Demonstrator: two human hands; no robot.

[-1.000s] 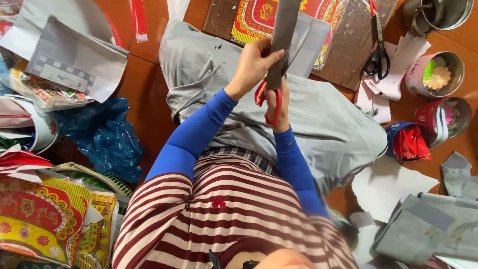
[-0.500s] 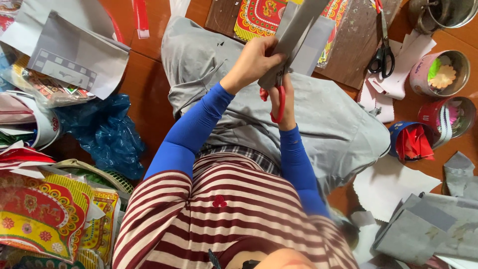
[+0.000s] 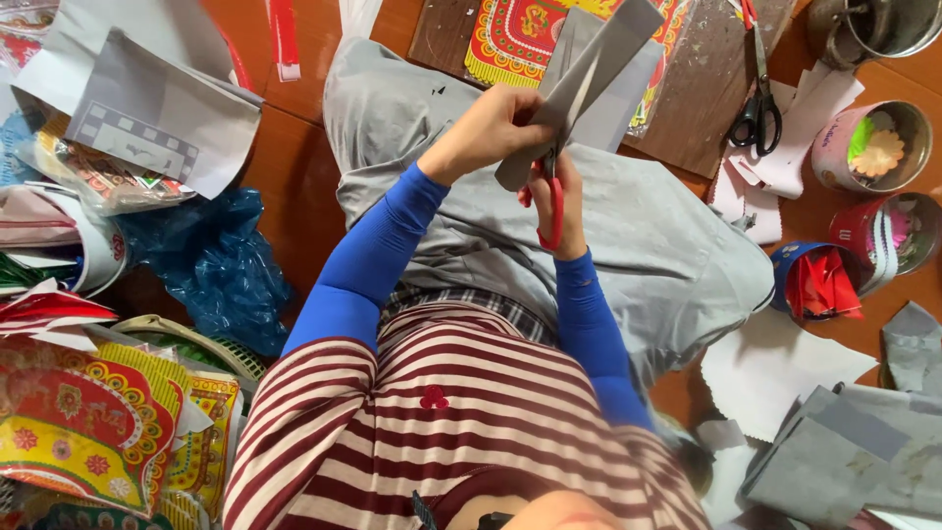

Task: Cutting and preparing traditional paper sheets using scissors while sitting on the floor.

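Scissors (image 3: 551,201) with red handles sit in the right hand (image 3: 557,201), fingers closed through the loops; blades run up into a grey paper strip (image 3: 589,83). Left hand (image 3: 496,128) clamped shut on the lower part of that strip, thumb side toward the blades. Strip is folded, tilted up and to the right, held above the lap over grey trousers (image 3: 638,245). Both forearms in blue sleeves; striped red-and-white shirt fills the lower view.

Beyond the hands: wooden board (image 3: 706,88) on the reddish floor, a red-and-yellow ornate printed sheet (image 3: 515,34) lying on it, partly under the strip. Second pair of scissors, black-handled (image 3: 758,108), rests on the board's right side, near white paper scraps (image 3: 785,157). Right edge: small round tin (image 3: 868,147) with a pale flower-shaped cutout inside, another tin (image 3: 814,285) stuffed with red paper, a metal pot (image 3: 873,29) at the top corner. Grey paper pieces stacked (image 3: 854,451) at lower right. Left side: blue plastic bag (image 3: 211,265), grey and white sheets (image 3: 157,118), colourful printed paper pieces (image 3: 88,422) at lower left.
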